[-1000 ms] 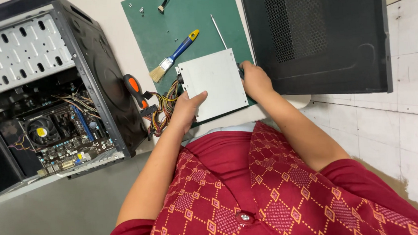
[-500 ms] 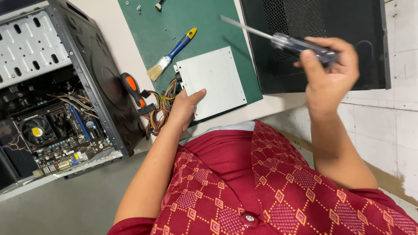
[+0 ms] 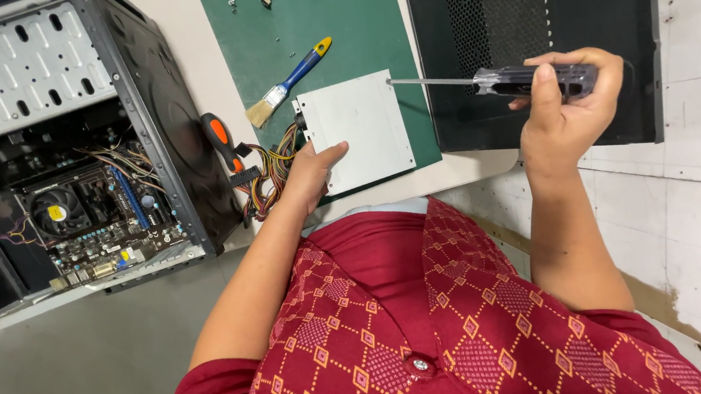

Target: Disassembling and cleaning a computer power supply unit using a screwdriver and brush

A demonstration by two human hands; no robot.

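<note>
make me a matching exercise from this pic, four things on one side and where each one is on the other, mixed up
Things:
1. screwdriver
2. paintbrush
3. grey metal box
4. open computer case

Places:
A. lying on the green mat, above the box
B. far left, circuit board showing
C. held in the right hand
D. under the left hand, on the mat's near edge

Pairs: 1-C, 2-A, 3-D, 4-B

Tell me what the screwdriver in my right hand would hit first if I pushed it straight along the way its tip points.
Most likely the grey metal power supply box. The right hand holds the screwdriver level, its tip at the box's upper right corner. Whether tip and box already touch is unclear, since depth is hard to judge from above.
</note>
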